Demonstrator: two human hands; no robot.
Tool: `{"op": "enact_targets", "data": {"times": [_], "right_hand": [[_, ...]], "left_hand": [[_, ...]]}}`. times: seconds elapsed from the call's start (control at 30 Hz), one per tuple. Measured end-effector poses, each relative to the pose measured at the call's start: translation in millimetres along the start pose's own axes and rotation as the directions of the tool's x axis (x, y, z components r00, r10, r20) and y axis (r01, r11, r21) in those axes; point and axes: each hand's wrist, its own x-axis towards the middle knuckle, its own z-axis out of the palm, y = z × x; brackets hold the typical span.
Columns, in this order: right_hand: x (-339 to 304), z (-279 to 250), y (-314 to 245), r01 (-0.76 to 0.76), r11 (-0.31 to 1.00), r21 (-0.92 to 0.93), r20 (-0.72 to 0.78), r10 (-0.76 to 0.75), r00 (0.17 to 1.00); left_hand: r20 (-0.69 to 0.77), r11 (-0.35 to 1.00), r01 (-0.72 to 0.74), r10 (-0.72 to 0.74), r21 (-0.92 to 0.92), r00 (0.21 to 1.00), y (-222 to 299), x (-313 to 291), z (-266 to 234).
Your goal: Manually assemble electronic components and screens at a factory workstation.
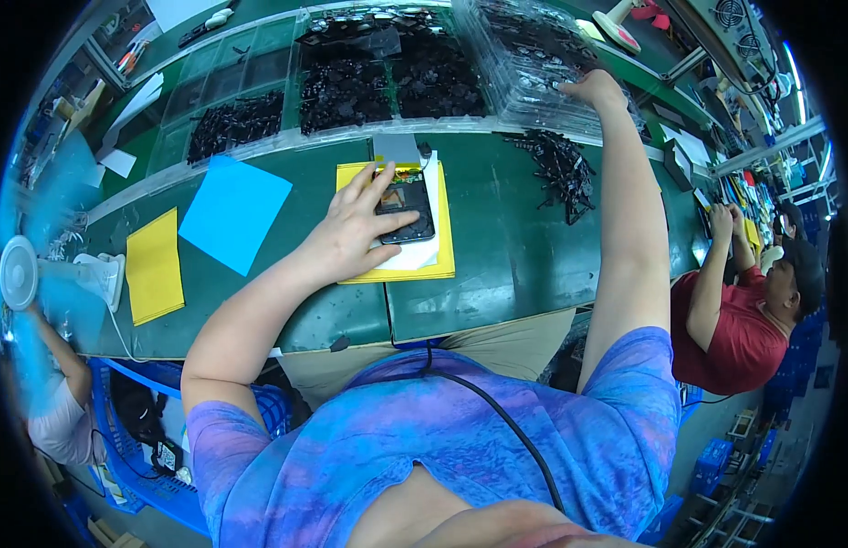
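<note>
Fingers of my left hand [351, 230] press flat on the opened black phone [406, 208], lying on the yellow pad [442, 247]; my right hand [596, 89] reaches into the clear plastic tray [533, 64], grip unclear.

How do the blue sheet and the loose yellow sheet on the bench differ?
The blue sheet is larger and lies turned like a diamond; the yellow sheet is narrower and lies nearer the bench's front edge. The blue sheet is closer to the left hand, which rests on a dark opened device. Both lie flat and bare on the green bench.
</note>
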Motion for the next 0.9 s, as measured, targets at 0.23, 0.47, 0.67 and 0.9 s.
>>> {"op": "enact_targets", "data": {"times": [0.23, 0.47, 0.67, 0.9], "right_hand": [[22.4, 4.1, -7.8, 0.011, 0.999, -0.042, 0.010, -0.010, 1.000], [17.7, 16.0, 4.0, 0.179, 0.890, 0.420, -0.226, -0.088, 0.970], [19.3, 11.0, 4.8, 0.068, 0.983, 0.168, -0.112, -0.050, 0.993], [26.9, 2.1, -9.3, 0.079, 0.996, 0.044, 0.009, -0.080, 0.997]], "left_hand": [[-0.015, 0.992, -0.072, 0.073, 0.106, 0.997, 2.0, -5.3, -5.6], [-0.105, 0.996, -0.078, 0.081, 0.038, 0.991, 10.2, -5.4, -17.8], [-0.220, 0.997, -0.079, 0.083, 0.025, 0.972, 3.5, 0.7, -11.5], [-0.304, 0.996, -0.090, 0.088, 0.007, 0.949, 1.8, 0.9, -12.2]]}}
